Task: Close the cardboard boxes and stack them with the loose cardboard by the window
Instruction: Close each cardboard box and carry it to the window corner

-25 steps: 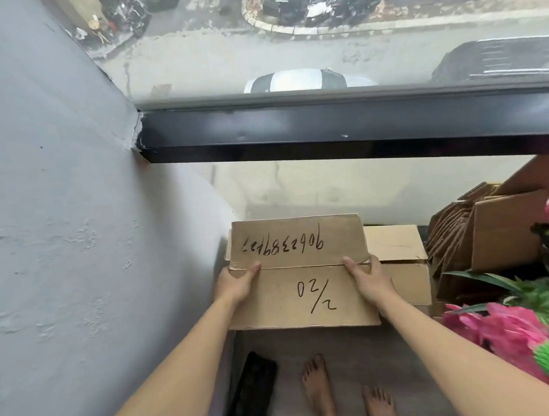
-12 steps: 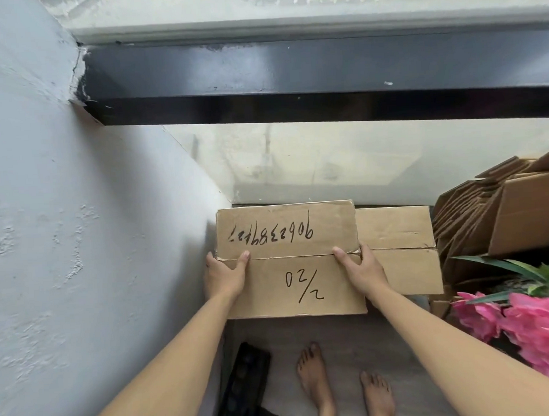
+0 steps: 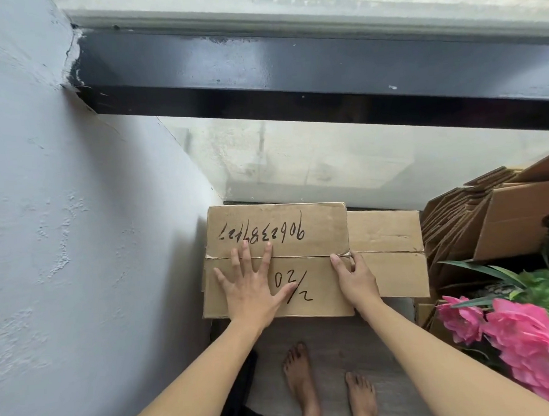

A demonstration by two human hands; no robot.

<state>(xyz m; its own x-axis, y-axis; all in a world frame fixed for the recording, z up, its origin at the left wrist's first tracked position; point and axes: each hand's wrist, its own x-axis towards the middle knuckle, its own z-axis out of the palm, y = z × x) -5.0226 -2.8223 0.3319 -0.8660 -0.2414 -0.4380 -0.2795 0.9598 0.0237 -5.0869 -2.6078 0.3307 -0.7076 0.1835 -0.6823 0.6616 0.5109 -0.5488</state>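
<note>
Cardboard box [image 3: 278, 236] with black writing is set in the corner by the window [image 3: 328, 160], its two flaps down. It is pressed flat by the left hand [image 3: 252, 288], fingers spread wide. Its right edge is held by the right hand [image 3: 354, 278]. A second box [image 3: 387, 252] is seen just right, loose cardboard [image 3: 477, 216] farther right.

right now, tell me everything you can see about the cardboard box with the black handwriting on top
The brown corrugated cardboard box with black handwriting sits in the corner by the grey wall, just below the window. Its two top flaps are folded shut and meet at a centre seam; one carries a long number, the other "02/2". The left hand presses flat across the seam, and the right hand grips its right edge. A plain cardboard box sits against its right side.
</note>
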